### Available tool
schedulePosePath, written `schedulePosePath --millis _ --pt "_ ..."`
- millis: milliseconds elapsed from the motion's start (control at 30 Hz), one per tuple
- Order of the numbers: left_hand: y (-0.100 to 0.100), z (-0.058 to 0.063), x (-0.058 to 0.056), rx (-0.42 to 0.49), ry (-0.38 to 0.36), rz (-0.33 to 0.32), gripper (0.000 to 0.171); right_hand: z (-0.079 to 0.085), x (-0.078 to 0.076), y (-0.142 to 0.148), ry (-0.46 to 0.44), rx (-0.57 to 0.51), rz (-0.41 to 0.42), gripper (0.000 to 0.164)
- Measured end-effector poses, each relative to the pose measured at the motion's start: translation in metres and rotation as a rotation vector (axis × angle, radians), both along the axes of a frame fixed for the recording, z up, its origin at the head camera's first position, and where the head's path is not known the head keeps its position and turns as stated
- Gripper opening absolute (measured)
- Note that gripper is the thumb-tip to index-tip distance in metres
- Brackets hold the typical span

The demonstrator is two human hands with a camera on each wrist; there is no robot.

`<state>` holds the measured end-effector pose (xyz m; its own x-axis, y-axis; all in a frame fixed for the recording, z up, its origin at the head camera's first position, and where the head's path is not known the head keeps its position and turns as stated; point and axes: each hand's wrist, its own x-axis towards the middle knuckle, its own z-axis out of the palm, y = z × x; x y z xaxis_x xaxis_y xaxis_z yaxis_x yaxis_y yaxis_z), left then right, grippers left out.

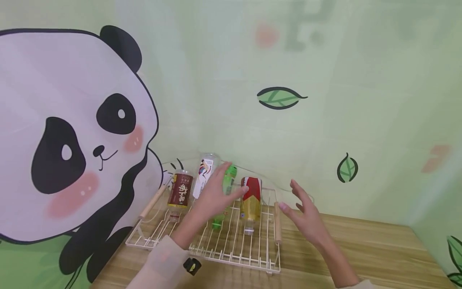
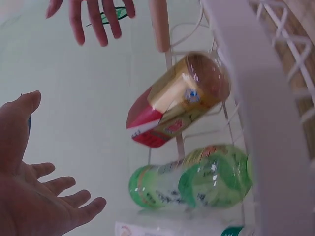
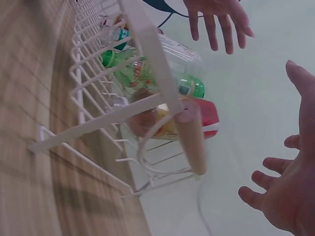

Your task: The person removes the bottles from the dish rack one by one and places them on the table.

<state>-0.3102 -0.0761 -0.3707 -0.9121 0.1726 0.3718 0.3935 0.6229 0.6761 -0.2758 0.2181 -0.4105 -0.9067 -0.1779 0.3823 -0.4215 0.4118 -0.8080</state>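
Note:
My left hand (image 1: 211, 196) hovers over the rack, fingers spread and holding nothing, and it partly covers a green bottle (image 1: 230, 176) in the head view. Right of the rack, my right hand (image 1: 306, 220) is raised with loosely bent fingers and an empty palm. A white wire rack (image 1: 249, 263) with wooden handles (image 1: 277, 222) holds the bottles, their necks low among the wires. Closest to my right hand is the bottle with a red and gold label (image 1: 251, 196). A clear bottle with a white label (image 1: 205, 174) and one with a brown label (image 1: 180, 190) lie further left.
The rack stands on a wood-grain table (image 1: 361, 249). Behind it hangs a pale green cloth (image 1: 379, 120) printed with leaves and a large panda (image 1: 83, 140). A small black object (image 1: 192, 266) shows beside my left sleeve.

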Motion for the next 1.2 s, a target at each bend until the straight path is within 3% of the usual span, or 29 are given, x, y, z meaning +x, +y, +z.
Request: schedulePosePath --millis 133,333,567,733,900,1033,1200 --pt "0.018 -0.006 -0.003 0.048 -0.030 0.010 0.102 -0.015 -0.002 -0.002 -0.072 -0.076 0.000 0.079" --pt "0.043 -0.014 -0.004 0.078 -0.089 -0.010 0.105 -0.040 0.001 -0.007 -0.100 -0.126 -0.018 0.075" --pt "0.058 -0.039 -0.006 0.101 -0.121 0.047 0.105 -0.058 0.006 -0.019 -0.130 -0.152 -0.015 0.071" --pt "0.064 -0.051 -0.007 0.081 -0.136 0.044 0.108 -0.065 0.009 -0.025 -0.130 -0.221 -0.001 0.065" --pt "0.067 -0.054 -0.006 0.104 -0.170 0.034 0.108 -0.069 0.013 -0.029 -0.173 -0.295 0.031 0.060" --pt "0.067 -0.055 -0.007 0.134 -0.203 0.024 0.104 -0.069 0.014 -0.031 -0.187 -0.301 0.007 0.057" --pt "0.066 -0.058 -0.008 0.166 -0.216 0.007 0.098 -0.071 0.016 -0.033 -0.268 -0.348 0.010 0.061"
